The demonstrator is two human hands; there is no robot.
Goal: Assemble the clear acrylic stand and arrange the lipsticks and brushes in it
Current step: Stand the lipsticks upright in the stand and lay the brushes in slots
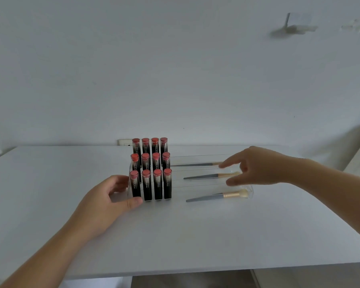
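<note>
On the white worktop (175, 235), nearest to us, our left hand (104, 206) lay with its thumb against the front left corner of the clear acrylic stand (250, 193) and its fingers curled round the stand's left end wall, gripping it. The stand sat toward the far edge of the worktop, about midway along it. Twelve lipsticks (152, 169) stood upright in its left part, four to a tier on three rising tiers. To their right, one grey-handled brush (216, 196) lay along the front tier, a second brush (211, 176) along the middle tier and a third brush (195, 164) along the back tier, all with bristles pointing right. Our right hand (258, 168) reached in from the right over the stand's right end, grip wide, fingers spread and holding nothing, fingertips near the bristles of the two farther brushes. Beyond stood a white wall (175, 69).
</note>
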